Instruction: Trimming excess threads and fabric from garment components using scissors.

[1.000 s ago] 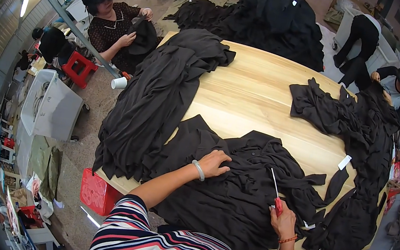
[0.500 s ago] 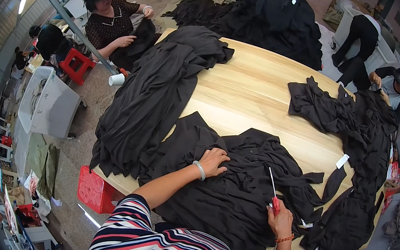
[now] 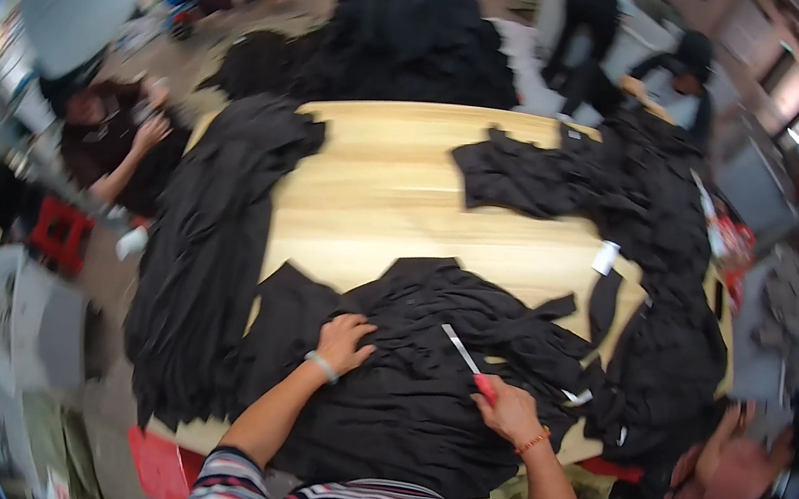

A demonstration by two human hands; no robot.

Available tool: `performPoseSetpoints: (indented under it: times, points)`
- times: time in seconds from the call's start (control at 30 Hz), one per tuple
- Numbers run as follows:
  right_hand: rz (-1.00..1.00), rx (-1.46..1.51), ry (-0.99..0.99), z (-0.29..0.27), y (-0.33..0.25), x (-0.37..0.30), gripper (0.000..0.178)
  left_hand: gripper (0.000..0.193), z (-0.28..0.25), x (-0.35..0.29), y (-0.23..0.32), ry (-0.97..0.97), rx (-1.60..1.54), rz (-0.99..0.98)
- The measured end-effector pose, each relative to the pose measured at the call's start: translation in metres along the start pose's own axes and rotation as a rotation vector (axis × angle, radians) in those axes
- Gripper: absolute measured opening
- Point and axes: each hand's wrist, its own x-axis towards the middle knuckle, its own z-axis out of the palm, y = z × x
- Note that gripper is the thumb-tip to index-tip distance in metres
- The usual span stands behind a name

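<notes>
A dark garment (image 3: 398, 416) lies rumpled on the pale wooden table (image 3: 368, 185), close to my body. My left hand (image 3: 343, 345) rests on its left part, palm down with the fingers spread. In my right hand (image 3: 511, 413), over the garment's right side, is a red-handled tool with a long silver blade (image 3: 463, 352). The blade points forward and to the left; my fingers hide much of the handle, so its exact kind is unclear. A white tag (image 3: 578, 398) shows on the cloth to the right of that hand.
Long dark garments (image 3: 207, 255) are heaped along the table's left side, more (image 3: 669, 275) along the right. Beyond the far edge stands a big dark clothing pile (image 3: 416, 45). A red stool (image 3: 159, 465) is at the near left corner. Other people work around the table.
The whole view has swung to the right and blurred. The tool's blade now slants further left over the garment. My left hand stays flat on the cloth.
</notes>
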Motion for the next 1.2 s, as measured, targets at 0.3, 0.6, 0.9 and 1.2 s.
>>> performPoseSetpoints:
  times: [0.3,0.6,0.9,1.2]
  points:
    - [-0.068,-0.010,-0.005,0.010,-0.011,-0.003,0.034,0.041,0.001,-0.006,-0.017,-0.025,0.004,-0.004]
    - [-0.053,-0.098,0.009,0.005,-0.036,-0.013,0.036,0.039,-0.072,-0.012,-0.009,-0.119,-0.379,-0.083]
    - [-0.145,-0.195,0.005,0.011,-0.080,-0.020,0.037,0.026,-0.188,-0.064,-0.107,0.391,-0.878,-0.578]
    - [-0.230,-0.267,-0.002,0.029,-0.112,-0.027,0.038,0.024,-0.233,-0.112,-0.130,0.459,-1.053,-0.724]
